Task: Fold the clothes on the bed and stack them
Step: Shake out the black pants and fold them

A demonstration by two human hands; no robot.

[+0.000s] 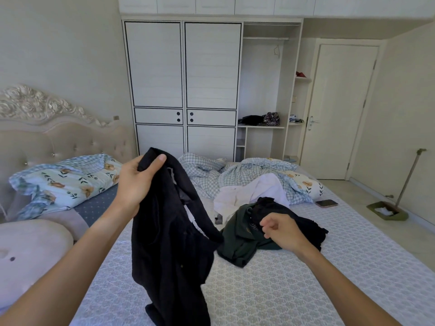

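The left hand (135,182) pinches the dangling black knit garment (171,231); the right hand (281,229), loosely curled and empty, should catch the opposite edge and spread it flat on the patterned bed (294,290).

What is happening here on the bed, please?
A person is sorting clothes on the bed. The left hand holds up a black garment by its top edge, so it hangs unfolded. The right hand hovers half closed over a small pile of clothes, a dark green garment and a white one, without gripping them. Nothing looks folded or stacked yet. A phone lies near the rumpled checked blanket.
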